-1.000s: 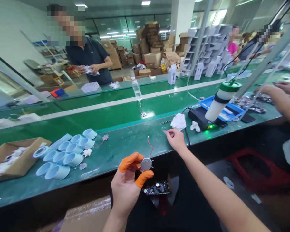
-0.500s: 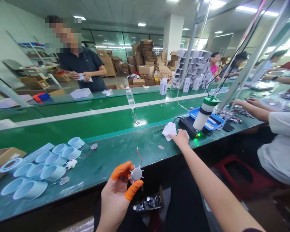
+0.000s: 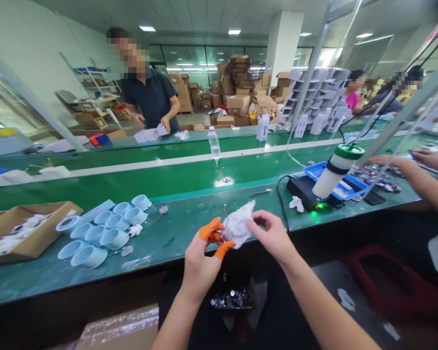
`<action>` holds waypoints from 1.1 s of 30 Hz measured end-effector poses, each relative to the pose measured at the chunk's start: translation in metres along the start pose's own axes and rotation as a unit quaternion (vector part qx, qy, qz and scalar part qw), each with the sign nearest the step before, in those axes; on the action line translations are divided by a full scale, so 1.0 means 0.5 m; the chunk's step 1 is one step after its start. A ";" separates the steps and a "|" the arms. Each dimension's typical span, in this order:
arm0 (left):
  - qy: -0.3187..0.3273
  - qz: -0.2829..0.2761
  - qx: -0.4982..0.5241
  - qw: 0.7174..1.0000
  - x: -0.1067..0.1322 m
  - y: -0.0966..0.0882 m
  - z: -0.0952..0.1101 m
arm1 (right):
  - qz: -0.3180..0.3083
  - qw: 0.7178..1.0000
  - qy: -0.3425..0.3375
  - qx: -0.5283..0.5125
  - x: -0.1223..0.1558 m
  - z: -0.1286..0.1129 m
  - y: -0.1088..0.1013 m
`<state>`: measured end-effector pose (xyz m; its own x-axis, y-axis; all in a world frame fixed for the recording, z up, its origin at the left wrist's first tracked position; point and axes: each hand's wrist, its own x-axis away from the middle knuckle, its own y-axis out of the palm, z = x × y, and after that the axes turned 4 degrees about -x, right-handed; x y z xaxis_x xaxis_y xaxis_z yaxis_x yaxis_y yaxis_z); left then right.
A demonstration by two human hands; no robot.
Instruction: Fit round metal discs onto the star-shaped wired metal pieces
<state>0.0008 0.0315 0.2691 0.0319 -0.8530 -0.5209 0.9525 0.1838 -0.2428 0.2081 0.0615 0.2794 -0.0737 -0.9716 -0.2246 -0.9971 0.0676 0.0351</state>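
Note:
My left hand, with orange finger cots on thumb and forefinger, pinches a small round metal part with a red wire; the part itself is mostly hidden behind a white cloth. My right hand grips that cloth and presses it against the part. Both hands hover over the near edge of the green bench. A pile of small silver discs lies in a tray on my lap below the hands.
Pale blue cups lie in rows at left beside a cardboard box. A white and green bottle leans over a black unit and a blue tray at right. A co-worker's hands work there. A person stands across the belt.
My right hand picked the white cloth off the bench near the black unit and brought it back to the part in my left hand. The left hand rose slightly.

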 end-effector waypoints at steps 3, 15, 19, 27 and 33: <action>0.006 -0.013 -0.009 1.000 -0.002 -0.001 0.001 | -0.076 0.995 0.015 -0.070 0.048 -0.032 0.037; 0.005 -0.019 -0.003 1.000 0.019 0.003 0.019 | -0.052 0.976 0.122 -0.175 0.056 -0.022 0.070; 0.029 -0.011 -0.010 0.999 0.027 0.006 0.008 | -0.065 0.957 0.159 -0.233 0.058 -0.023 0.073; 0.033 0.014 -0.029 0.999 0.040 0.015 -0.001 | -0.033 0.930 0.210 -0.298 0.051 0.017 0.083; 0.011 0.000 -0.029 1.000 0.044 0.012 -0.009 | -0.053 0.912 0.242 -0.326 0.050 0.028 0.080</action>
<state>0.0060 0.0158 0.2525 0.0250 -0.8416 -0.5396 0.9336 0.2127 -0.2885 0.1659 0.0431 0.2616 0.1973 -0.9616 0.1906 -0.7632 -0.0286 0.6455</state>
